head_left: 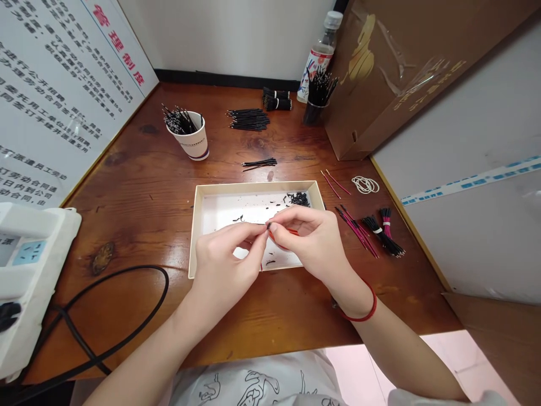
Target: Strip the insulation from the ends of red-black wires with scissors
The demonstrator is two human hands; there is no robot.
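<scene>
My left hand [224,265] and my right hand [313,242] meet above a shallow white cardboard tray [253,189]. My right fingers pinch a thin red wire [291,232], partly hidden by the fingers. My left thumb and forefinger close on its small dark tip [269,225]. Black scraps [298,198] lie heaped in the tray's far right corner, with a few more scattered over its floor. To the right of the tray, near my right hand, lie loose red wires [336,183] and black and pink wire bundles [382,237].
On the wooden desk [139,197] stand a paper cup of black wires [192,144] and a dark holder of wires [315,113]. Black wire bunches [248,119], rubber bands [366,184], a bottle [319,59], a white power strip [29,265] and a black cable [114,321] surround the tray.
</scene>
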